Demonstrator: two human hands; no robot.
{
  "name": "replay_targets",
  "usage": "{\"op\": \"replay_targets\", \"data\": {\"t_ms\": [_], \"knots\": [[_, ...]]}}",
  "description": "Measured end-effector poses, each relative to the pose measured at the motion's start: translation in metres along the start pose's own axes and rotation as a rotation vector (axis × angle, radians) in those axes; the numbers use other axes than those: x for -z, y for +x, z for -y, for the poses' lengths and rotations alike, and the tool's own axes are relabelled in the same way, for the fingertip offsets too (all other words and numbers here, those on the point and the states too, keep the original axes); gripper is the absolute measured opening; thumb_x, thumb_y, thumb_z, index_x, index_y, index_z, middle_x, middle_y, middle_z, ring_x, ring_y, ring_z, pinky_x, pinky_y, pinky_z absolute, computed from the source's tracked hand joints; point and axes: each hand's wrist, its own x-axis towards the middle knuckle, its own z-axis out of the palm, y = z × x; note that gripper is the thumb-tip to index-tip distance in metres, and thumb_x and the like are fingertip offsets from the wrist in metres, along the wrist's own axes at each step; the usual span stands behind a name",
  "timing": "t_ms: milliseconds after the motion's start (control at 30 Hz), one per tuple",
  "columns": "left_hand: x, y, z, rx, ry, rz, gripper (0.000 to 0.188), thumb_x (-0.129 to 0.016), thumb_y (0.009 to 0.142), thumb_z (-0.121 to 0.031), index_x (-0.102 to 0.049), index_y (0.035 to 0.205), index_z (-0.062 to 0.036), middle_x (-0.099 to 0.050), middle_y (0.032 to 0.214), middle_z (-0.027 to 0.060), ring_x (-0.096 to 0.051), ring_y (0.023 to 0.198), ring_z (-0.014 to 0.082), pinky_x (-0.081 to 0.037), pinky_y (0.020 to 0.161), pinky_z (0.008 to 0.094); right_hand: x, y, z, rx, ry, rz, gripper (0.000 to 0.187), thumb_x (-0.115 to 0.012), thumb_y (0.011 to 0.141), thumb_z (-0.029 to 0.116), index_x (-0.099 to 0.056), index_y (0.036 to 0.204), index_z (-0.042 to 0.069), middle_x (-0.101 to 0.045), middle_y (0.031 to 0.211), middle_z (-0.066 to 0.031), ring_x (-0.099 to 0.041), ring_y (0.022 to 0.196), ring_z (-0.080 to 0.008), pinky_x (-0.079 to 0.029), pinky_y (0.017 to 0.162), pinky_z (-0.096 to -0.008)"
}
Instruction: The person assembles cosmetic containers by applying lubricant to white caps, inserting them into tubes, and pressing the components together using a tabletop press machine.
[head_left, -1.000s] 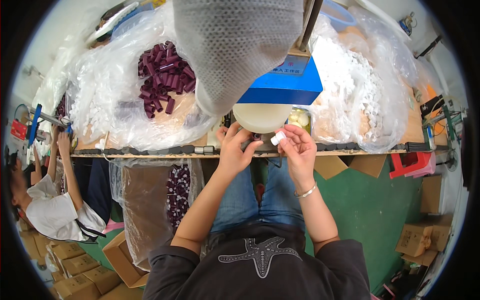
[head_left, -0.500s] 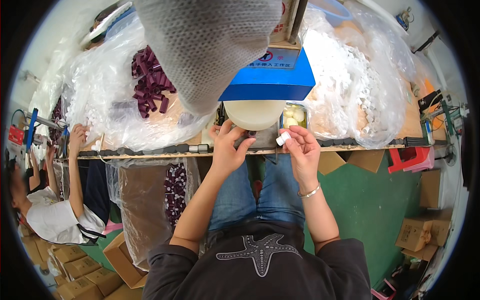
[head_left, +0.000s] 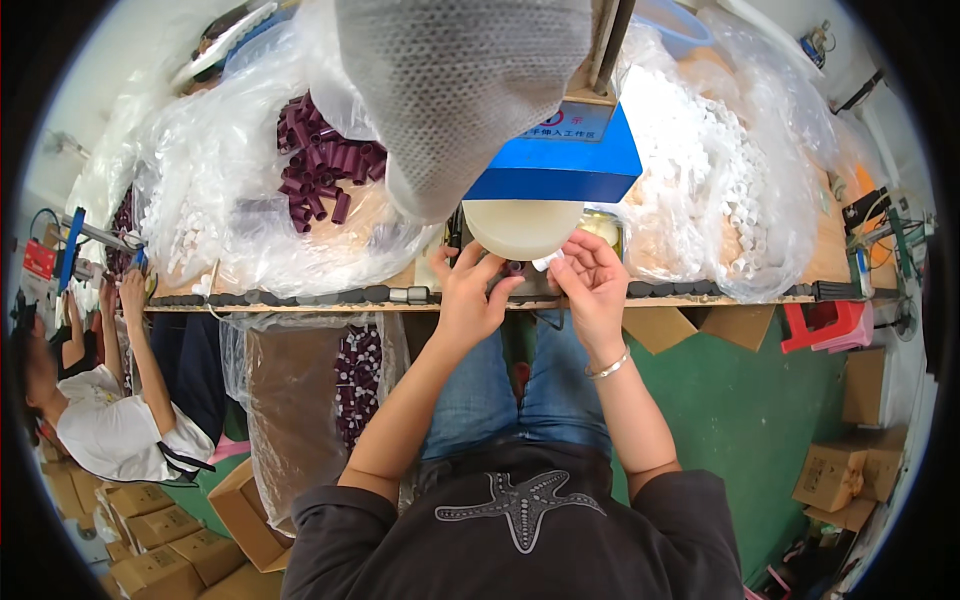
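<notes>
Below the cream round head (head_left: 525, 228) of a blue press (head_left: 555, 168), a small purple tube (head_left: 514, 268) shows its open end. My left hand (head_left: 468, 305) curves its index finger and thumb about this tube from the left, other fingers spread; the fingertips are partly hidden. My right hand (head_left: 592, 290) pinches a white cap (head_left: 548, 260) between thumb and fingers, just right of the tube and apart from it.
Purple tubes (head_left: 325, 165) lie heaped on plastic sheeting at left; white caps (head_left: 740, 210) are piled at right. A grey mesh-textured thing (head_left: 450, 90) hangs over the press. A bag of purple-and-white pieces (head_left: 357, 385) sits below the table edge. Another person (head_left: 125, 420) works at far left.
My right hand has brought the white cap left, closer to the tube and under the press head. My left hand stays by the tube. The whole view has shifted slightly.
</notes>
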Motion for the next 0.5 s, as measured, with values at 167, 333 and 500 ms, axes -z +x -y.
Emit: {"op": "replay_targets", "data": {"t_ms": [167, 333, 500], "knots": [[-0.0044, -0.0059, 0.0058, -0.016, -0.007, -0.061, 0.031, -0.071, 0.077, -0.012, -0.064, 0.106, -0.0068, -0.067, 0.091, 0.0039, -0.056, 0.098, 0.0204, -0.024, 0.094, 0.0435, 0.0014, 0.0018, 0.0001, -0.004, -0.006, 0.004, 0.037, -0.062, 0.086, -0.007, -0.051, 0.121, -0.007, -0.064, 0.109, -0.0129, -0.062, 0.087, -0.0103, -0.051, 0.075, -0.0219], [-0.0038, -0.007, 0.0048, 0.017, -0.045, -0.053, 0.033, -0.072, 0.075, -0.009, -0.064, 0.107, -0.0063, -0.067, 0.089, 0.0035, -0.056, 0.091, 0.0194, -0.023, 0.094, 0.04, 0.0047, 0.002, 0.0, 0.009, -0.001, -0.005, 0.037, -0.062, 0.086, -0.008, -0.051, 0.121, -0.007, -0.064, 0.11, -0.0128, -0.063, 0.089, -0.0108, -0.051, 0.075, -0.0218], [-0.0046, -0.0051, 0.0069, -0.035, -0.03, -0.082, 0.03, -0.072, 0.075, -0.01, -0.066, 0.105, -0.0071, -0.068, 0.089, 0.0036, -0.057, 0.096, 0.0182, -0.023, 0.094, 0.0393, -0.0009, 0.006, -0.0043, -0.001, 0.015, 0.019, 0.039, -0.062, 0.085, -0.01, -0.05, 0.122, -0.007, -0.063, 0.11, -0.0128, -0.063, 0.09, -0.0114, -0.052, 0.076, -0.0223]]}}
